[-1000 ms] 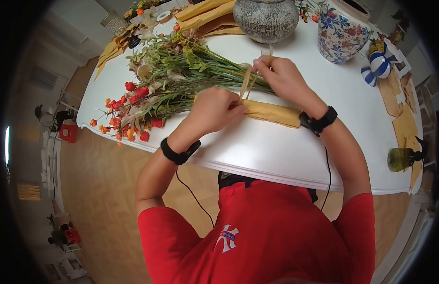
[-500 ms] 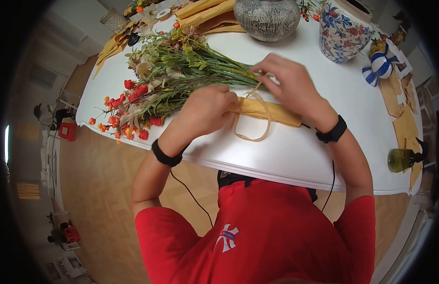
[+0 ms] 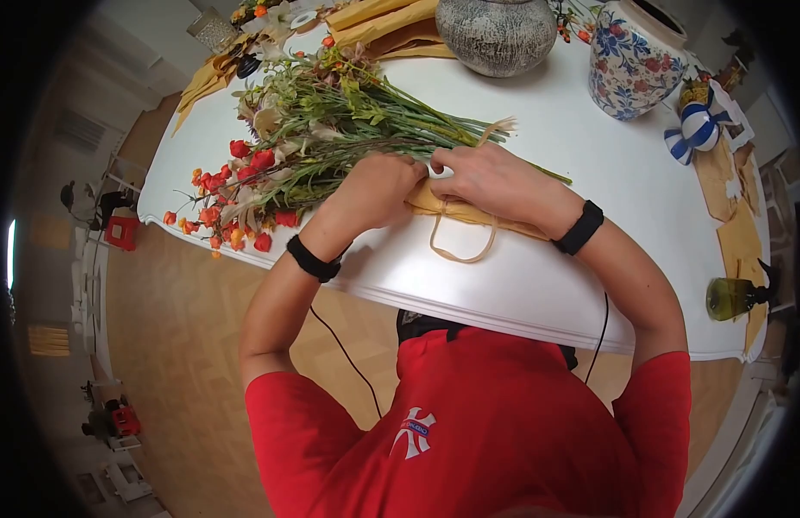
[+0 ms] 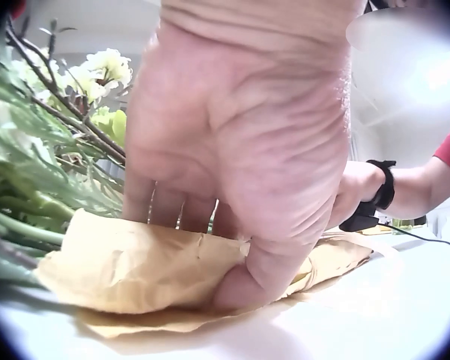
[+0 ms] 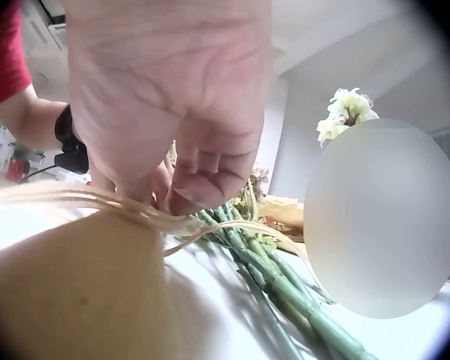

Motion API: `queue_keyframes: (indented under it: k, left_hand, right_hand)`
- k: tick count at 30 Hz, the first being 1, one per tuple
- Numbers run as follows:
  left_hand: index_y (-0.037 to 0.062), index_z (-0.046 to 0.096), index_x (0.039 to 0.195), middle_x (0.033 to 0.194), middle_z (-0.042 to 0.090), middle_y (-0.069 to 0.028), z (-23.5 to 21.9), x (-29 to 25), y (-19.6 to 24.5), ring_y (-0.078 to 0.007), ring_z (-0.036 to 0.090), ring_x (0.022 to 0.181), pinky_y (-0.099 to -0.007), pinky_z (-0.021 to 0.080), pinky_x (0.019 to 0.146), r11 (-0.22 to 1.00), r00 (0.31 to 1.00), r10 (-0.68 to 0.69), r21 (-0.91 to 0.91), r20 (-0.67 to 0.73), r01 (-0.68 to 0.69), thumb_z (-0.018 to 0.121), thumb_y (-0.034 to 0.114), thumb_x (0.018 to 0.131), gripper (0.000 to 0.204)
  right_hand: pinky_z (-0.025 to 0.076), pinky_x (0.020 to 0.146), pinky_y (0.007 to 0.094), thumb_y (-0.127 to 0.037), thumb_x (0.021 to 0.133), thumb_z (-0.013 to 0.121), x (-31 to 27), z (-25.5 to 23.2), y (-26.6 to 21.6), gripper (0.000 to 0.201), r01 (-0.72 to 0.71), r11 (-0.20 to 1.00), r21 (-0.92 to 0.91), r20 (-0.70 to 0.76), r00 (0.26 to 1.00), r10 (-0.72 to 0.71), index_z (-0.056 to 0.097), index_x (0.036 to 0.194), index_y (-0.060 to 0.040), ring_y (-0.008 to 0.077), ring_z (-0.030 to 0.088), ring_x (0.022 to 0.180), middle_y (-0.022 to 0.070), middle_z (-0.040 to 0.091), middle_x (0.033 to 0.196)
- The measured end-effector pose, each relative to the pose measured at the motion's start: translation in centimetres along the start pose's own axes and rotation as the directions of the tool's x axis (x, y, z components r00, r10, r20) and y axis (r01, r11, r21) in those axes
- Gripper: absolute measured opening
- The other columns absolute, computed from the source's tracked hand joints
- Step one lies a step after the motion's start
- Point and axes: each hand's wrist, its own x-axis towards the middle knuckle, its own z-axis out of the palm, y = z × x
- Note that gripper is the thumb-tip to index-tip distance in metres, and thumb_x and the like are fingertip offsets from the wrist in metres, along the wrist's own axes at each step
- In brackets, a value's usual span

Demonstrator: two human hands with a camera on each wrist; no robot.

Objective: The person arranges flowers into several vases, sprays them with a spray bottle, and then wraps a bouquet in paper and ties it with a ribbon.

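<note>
A rolled piece of tan kraft paper (image 3: 423, 202) lies on the white table below both hands. My left hand (image 3: 376, 192) grips its left part; in the left wrist view the thumb presses the near side of the paper (image 4: 142, 262) and the fingers go behind it. Close beside it, my right hand (image 3: 497, 180) pinches a straw-coloured ribbon (image 5: 146, 214) at the roll, its fingers curled. A loop of the ribbon (image 3: 463, 259) lies on the near side of the roll, and a frayed end sticks out behind the right hand. The knot area is hidden by the fingers.
A bunch of artificial flowers (image 3: 331, 121) lies just beyond the hands, green stems (image 5: 307, 307) pointing right. Farther back stand a grey pot (image 3: 495, 39) and a floral vase (image 3: 635, 65). A green spray bottle (image 3: 730, 298) and paper scraps (image 3: 711, 177) lie at the right edge.
My right hand has come down and left, close to the left hand, and now pinches the ribbon at the roll. The ribbon's loop lies on the near side. The left hand has barely moved.
</note>
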Motion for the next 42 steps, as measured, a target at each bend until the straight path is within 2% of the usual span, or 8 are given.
queue_keyframes:
  k: [10, 12, 17, 24, 30, 33, 35, 42]
  left_hand:
    - [0.0017, 0.07, 0.112, 0.099, 0.072, -0.0184, -0.6, -0.5, -1.0, -0.0394, 0.069, 0.094, -0.0455, 0.055, 0.084, 0.984, 0.998, -0.041, -0.172, 0.052, 0.049, 0.079, 0.007, 0.07, 0.043]
    - [0.0019, 0.07, 0.111, 0.098, 0.072, -0.0187, -0.8, -0.5, -0.8, -0.0396, 0.069, 0.094, -0.0458, 0.055, 0.084, 0.983, 0.998, -0.048, -0.177, 0.043, 0.055, 0.079, 0.006, 0.07, 0.042]
    - [0.002, 0.07, 0.111, 0.1, 0.072, -0.0175, -1.3, -0.5, -0.8, -0.0398, 0.069, 0.095, -0.0463, 0.055, 0.083, 0.976, 0.996, -0.07, -0.205, 0.051, 0.079, 0.082, 0.009, 0.071, 0.042]
    - [0.0021, 0.075, 0.101, 0.092, 0.069, -0.0129, -1.8, -1.1, -0.4, -0.0348, 0.067, 0.089, -0.0431, 0.055, 0.079, 0.985, 0.994, 0.041, -0.162, -0.105, -0.058, 0.081, 0.014, 0.078, 0.026]
    - [0.0044, 0.078, 0.087, 0.086, 0.069, -0.0112, -1.7, -0.9, -0.3, -0.0329, 0.067, 0.085, -0.0437, 0.054, 0.076, 0.986, 0.991, 0.039, -0.155, -0.125, -0.058, 0.076, 0.013, 0.081, 0.011]
    - [0.0025, 0.078, 0.086, 0.085, 0.069, -0.0112, -2.2, -0.8, -0.4, -0.0323, 0.067, 0.082, -0.0423, 0.054, 0.073, 0.983, 0.988, 0.061, -0.165, -0.144, -0.085, 0.078, 0.012, 0.08, 0.011]
    - [0.002, 0.077, 0.086, 0.085, 0.069, -0.0112, -2.4, -0.8, -0.6, -0.0321, 0.067, 0.081, -0.0417, 0.054, 0.073, 0.979, 0.986, 0.07, -0.177, -0.154, -0.097, 0.078, 0.012, 0.08, 0.012]
    - [0.0019, 0.077, 0.09, 0.084, 0.069, -0.0105, -2.8, -1.0, -0.7, -0.0296, 0.067, 0.078, -0.0386, 0.054, 0.072, 0.952, 0.979, 0.02, -0.296, -0.203, -0.081, 0.078, 0.012, 0.084, 0.011]
  right_hand:
    - [0.051, 0.089, 0.0346, -0.02, 0.107, 0.053, -1.4, -2.7, 2.3, 0.016, -0.204, 0.694, 0.69, 0.012, 0.963, 0.27, 0.058, 0.112, -0.0055, 0.0193, 0.063, 0.093, 0.0066, 0.064, 0.1]
    - [0.052, 0.084, 0.0324, -0.025, 0.111, 0.047, -2.7, -2.9, 3.4, 0.021, -0.09, 0.355, 0.93, -0.062, 0.917, 0.394, 0.056, 0.118, -0.0064, 0.0165, 0.062, 0.084, 0.0046, 0.061, 0.095]
    - [0.037, 0.063, 0.0228, -0.024, 0.111, 0.048, -6.8, -9.6, 4.8, 0.021, 0.352, 0.074, 0.933, -0.302, 0.653, 0.694, 0.054, 0.124, -0.008, 0.0066, 0.036, 0.065, -0.0067, 0.041, 0.076]
    - [0.021, 0.056, 0.028, -0.024, 0.108, 0.056, -12.4, -18.7, 2.7, 0.018, 0.468, 0.505, 0.726, -0.677, 0.353, 0.646, 0.063, 0.104, -0.0076, 0.0083, 0.021, 0.062, -0.0049, 0.023, 0.069]
    - [0.033, 0.063, 0.024, -0.024, 0.107, 0.06, -12.9, -18.2, 0.0, 0.028, -0.179, 0.779, 0.601, -0.734, 0.261, 0.627, 0.072, 0.098, -0.0012, 0.0048, 0.043, 0.068, -0.0006, 0.059, 0.079]
    - [0.047, 0.074, 0.0216, -0.02, 0.102, 0.067, -11.1, -15.2, -1.8, 0.021, -0.424, 0.768, 0.479, -0.476, 0.61, 0.633, 0.077, 0.101, -0.0017, 0.0053, 0.061, 0.079, 0.0001, 0.072, 0.086]
    - [0.042, 0.056, 0.026, -0.02, 0.096, 0.074, -9.7, -12.6, -2.9, 0.02, -0.514, 0.736, 0.441, -0.347, 0.659, 0.668, 0.077, 0.093, -0.0004, 0.0055, 0.056, 0.064, 0.0024, 0.07, 0.076]
    - [0.052, 0.068, 0.0367, -0.03, 0.085, 0.079, -10.0, -8.1, -4.3, 0.027, -0.72, 0.673, 0.168, 0.053, 0.688, 0.724, 0.076, 0.1, -0.0082, 0.0277, 0.067, 0.07, 0.0115, 0.072, 0.082]
